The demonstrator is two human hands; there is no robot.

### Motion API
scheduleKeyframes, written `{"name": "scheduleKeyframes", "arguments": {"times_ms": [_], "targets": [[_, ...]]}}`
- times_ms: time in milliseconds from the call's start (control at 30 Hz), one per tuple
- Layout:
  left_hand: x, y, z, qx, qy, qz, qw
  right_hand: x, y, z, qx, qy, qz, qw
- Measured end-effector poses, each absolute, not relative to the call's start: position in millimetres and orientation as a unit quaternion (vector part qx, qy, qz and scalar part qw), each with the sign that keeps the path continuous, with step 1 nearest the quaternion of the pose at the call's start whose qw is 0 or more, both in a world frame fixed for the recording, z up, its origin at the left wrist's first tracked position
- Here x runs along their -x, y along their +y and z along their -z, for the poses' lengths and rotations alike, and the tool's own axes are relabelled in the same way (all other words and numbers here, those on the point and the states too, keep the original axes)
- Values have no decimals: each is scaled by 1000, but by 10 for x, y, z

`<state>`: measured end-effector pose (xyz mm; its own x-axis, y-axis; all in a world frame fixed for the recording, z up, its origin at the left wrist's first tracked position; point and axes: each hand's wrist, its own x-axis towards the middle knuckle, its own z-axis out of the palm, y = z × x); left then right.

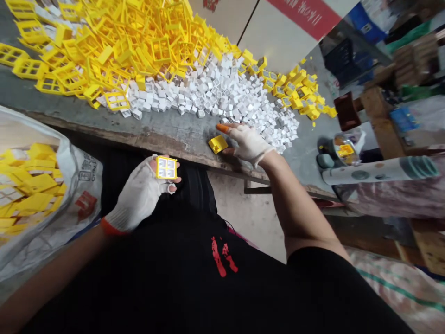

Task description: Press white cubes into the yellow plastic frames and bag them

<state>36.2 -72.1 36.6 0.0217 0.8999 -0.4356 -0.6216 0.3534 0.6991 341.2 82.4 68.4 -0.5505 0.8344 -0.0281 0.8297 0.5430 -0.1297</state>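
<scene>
Yellow-rimmed, white-celled: hold the framed piece (166,167) level in the closed grip of the left hand (139,197), well apart from the white block heap (215,88) on its near side. Bring the open grip of the right hand (250,144) squarely to the yellow block (218,144), on the tabletop (160,127) just before that heap, pressing evenly without disturbing the heap.

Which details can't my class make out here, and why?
Head view:
Back of the four-cell yellow frame: turned away, toward the left hand.
Left side of the white sack: cut off by the picture's edge.
Lettering on the red strip: too blurred.
Tabletop under the yellow heap: covered.
</scene>
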Motion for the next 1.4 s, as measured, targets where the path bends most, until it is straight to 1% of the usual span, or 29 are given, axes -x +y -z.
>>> {"name": "scheduleKeyframes", "arguments": {"times_ms": [33,67,100,133,233,267,300,367,467,800,900,1067,1133,1200,1267,1400], "targets": [[-367,-741,-382,-155,435,-550,695,-3348,864,-698,455,-888,-58,-22],[-370,-763,-400,-152,431,-555,695,-3273,872,-710,441,-895,-59,-42],[-372,-785,-420,-152,425,-558,696,-3192,843,-726,428,-901,-63,-36],[-372,-805,-439,-156,417,-559,699,-3110,778,-748,412,-909,-71,-6],[-363,-844,-488,-174,396,-549,715,-2888,450,-844,328,-922,-115,168],[-360,-849,-502,-178,392,-546,718,-2824,331,-879,301,-920,-132,214],[-359,-851,-516,-179,391,-545,720,-2763,225,-909,280,-917,-146,245],[-362,-849,-548,-180,390,-547,719,-2650,74,-949,261,-912,-163,272],[-385,-840,-606,-180,398,-544,717,-2532,6,-955,256,-908,-178,281],[-437,-863,-611,-179,429,-549,695,-2522,0,-863,264,-897,-246,254],[-454,-892,-572,-184,426,-565,682,-2537,-19,-865,271,-903,-228,245],[-423,-933,-546,-241,431,-577,651,-2479,-93,-859,255,-928,-155,221],[-370,-933,-576,-309,461,-562,613,-2415,-153,-815,262,-931,-129,218],[-316,-922,-636,-398,509,-533,546,-2351,-207,-752,284,-922,-133,228],[-282,-914,-713,-452,547,-506,491,-2310,-229,-690,319,-891,-198,256],[-286,-958,-818,-454,555,-519,465,-2273,-194,-643,352,-750,-454,329]]}}
